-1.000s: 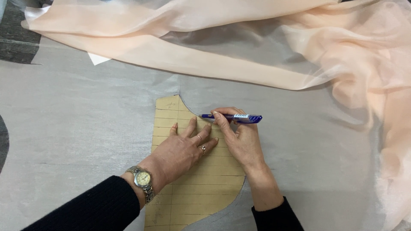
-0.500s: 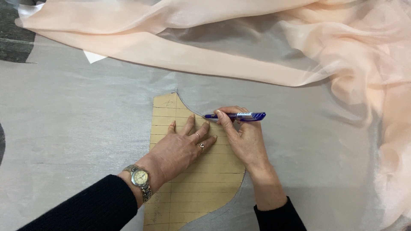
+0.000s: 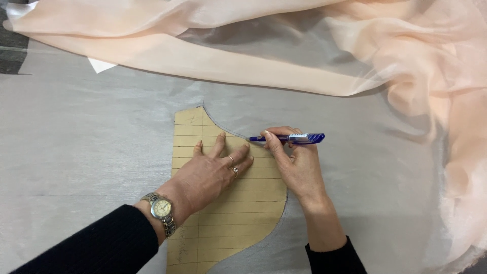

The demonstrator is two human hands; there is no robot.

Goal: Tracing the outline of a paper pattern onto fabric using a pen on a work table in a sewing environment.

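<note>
My right hand (image 3: 299,165) has its grip closed on the blue pen (image 3: 289,137), long axis lying left-right, tip pointing left at the curved edge of the tan lined paper pattern (image 3: 228,213). My left hand (image 3: 210,175) presses flat, fingers spread, on the pattern, over grey fabric (image 3: 91,152).

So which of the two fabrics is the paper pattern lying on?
The flat grey fabric, spread smooth under the pattern. The peach fabric lies bunched along the top and right, clear of the pattern.
</note>
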